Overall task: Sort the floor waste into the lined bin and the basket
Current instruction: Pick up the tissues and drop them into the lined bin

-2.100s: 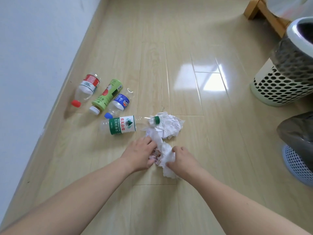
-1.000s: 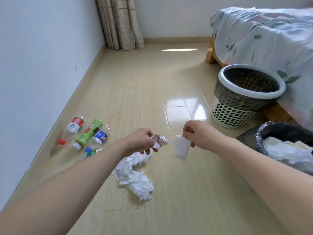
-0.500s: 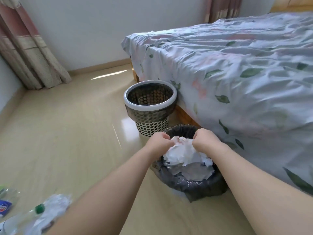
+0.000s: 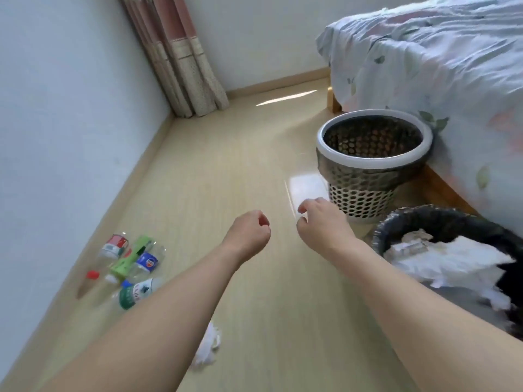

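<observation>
My left hand (image 4: 250, 232) and my right hand (image 4: 319, 222) hover over the floor, both holding nothing, fingers loosely curled. The black-lined bin (image 4: 396, 222) at the right edge holds crumpled white paper (image 4: 450, 261). The perforated basket (image 4: 365, 176) with a white rim stands behind it, nothing visible inside. Several plastic bottles (image 4: 133, 264) lie by the left wall, among them a green-labelled one (image 4: 134, 295). Another crumpled tissue (image 4: 208, 346) lies on the floor, partly hidden under my left forearm.
A bed with a leaf-print sheet (image 4: 441, 60) fills the right side behind the basket. A curtain (image 4: 181, 60) hangs in the far corner. The white wall (image 4: 65, 114) runs along the left. Wooden floor (image 4: 226, 171) stretches between wall and basket.
Both hands let the paper pieces go into the lined bin and moved away to the left, now holding nothing. The view has swung left, back towards the bottles.
</observation>
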{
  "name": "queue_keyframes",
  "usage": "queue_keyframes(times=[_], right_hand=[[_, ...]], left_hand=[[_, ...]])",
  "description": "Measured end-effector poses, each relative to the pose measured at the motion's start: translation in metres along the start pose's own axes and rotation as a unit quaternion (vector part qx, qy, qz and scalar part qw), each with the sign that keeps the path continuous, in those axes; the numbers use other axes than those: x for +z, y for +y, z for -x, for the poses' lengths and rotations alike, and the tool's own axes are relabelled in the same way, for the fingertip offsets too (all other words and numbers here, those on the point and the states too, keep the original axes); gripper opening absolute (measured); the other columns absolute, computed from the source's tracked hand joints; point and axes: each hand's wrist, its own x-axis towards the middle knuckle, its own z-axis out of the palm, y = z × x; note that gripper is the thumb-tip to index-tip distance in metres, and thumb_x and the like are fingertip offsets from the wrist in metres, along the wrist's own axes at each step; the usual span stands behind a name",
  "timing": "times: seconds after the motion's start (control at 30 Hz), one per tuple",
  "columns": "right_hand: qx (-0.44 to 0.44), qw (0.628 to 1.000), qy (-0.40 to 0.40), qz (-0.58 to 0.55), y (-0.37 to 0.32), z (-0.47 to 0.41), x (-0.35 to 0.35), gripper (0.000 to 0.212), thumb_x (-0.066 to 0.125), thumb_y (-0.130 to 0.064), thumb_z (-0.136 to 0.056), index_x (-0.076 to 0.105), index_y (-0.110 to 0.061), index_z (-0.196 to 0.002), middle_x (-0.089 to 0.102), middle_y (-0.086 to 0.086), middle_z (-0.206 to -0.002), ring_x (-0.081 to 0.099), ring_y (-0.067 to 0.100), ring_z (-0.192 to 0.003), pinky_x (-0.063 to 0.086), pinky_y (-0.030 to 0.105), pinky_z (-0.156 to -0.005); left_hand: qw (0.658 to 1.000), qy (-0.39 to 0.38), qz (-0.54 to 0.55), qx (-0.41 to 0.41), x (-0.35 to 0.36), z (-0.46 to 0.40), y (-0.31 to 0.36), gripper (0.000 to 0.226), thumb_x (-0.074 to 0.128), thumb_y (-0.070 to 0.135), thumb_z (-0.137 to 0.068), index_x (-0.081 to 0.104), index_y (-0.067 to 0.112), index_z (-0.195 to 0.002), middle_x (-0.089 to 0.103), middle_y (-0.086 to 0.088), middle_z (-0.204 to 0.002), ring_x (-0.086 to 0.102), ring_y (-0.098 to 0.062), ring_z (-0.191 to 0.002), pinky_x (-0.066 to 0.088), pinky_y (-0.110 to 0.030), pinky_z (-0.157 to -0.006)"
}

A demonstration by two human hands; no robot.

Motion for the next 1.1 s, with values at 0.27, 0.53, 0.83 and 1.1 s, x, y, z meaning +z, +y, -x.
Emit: queue_keyframes(times=[0.27, 0.53, 0.83, 1.1], right_hand=[[-0.086, 0.966, -0.239, -0.044, -0.120, 0.001, 0.142, 0.036, 0.044, -0.016, -0.088, 0.056, -0.017, -0.121, 0.057, 0.002, -0.123, 0.056, 0.022, -0.107, 0.048, 0.033, -0.089], [-0.088, 0.950, -0.300, 0.010, -0.144, 0.011, 0.236, 0.031, 0.049, -0.017, -0.091, 0.057, -0.004, -0.119, 0.060, 0.010, -0.118, 0.060, 0.028, -0.102, 0.049, 0.035, -0.082], [-0.170, 0.956, -0.205, 0.121, -0.133, -0.002, 0.306, 0.075, 0.022, -0.065, -0.072, 0.051, -0.017, -0.122, 0.051, 0.003, -0.117, 0.049, 0.027, -0.106, 0.041, 0.033, -0.087], [-0.225, 0.955, -0.166, 0.097, -0.143, -0.011, 0.310, 0.082, 0.000, -0.056, -0.067, 0.066, -0.014, -0.091, 0.058, 0.002, -0.097, 0.051, 0.025, -0.095, 0.031, 0.032, -0.077]], left_hand=[[0.984, 0.025, -0.065, -0.164, -0.078, 0.043, -0.187, 0.019, 0.048, 0.014, -0.087, 0.063, 0.016, -0.099, 0.065, 0.000, -0.100, 0.060, -0.019, -0.094, 0.050, -0.030, -0.079], [0.968, -0.007, -0.052, -0.247, -0.065, 0.064, -0.296, 0.010, 0.051, 0.016, -0.084, 0.060, 0.020, -0.087, 0.064, 0.001, -0.092, 0.058, -0.016, -0.077, 0.041, -0.024, -0.056], [0.968, -0.034, -0.172, -0.179, 0.000, 0.020, -0.310, 0.045, 0.061, 0.053, -0.079, 0.053, 0.019, -0.106, 0.053, -0.001, -0.112, 0.055, -0.024, -0.105, 0.043, -0.033, -0.079], [0.981, -0.010, -0.017, -0.192, -0.009, 0.027, -0.329, 0.015, 0.052, 0.021, -0.087, 0.055, 0.013, -0.076, 0.061, -0.002, -0.077, 0.056, -0.021, -0.072, 0.047, -0.033, -0.065]])
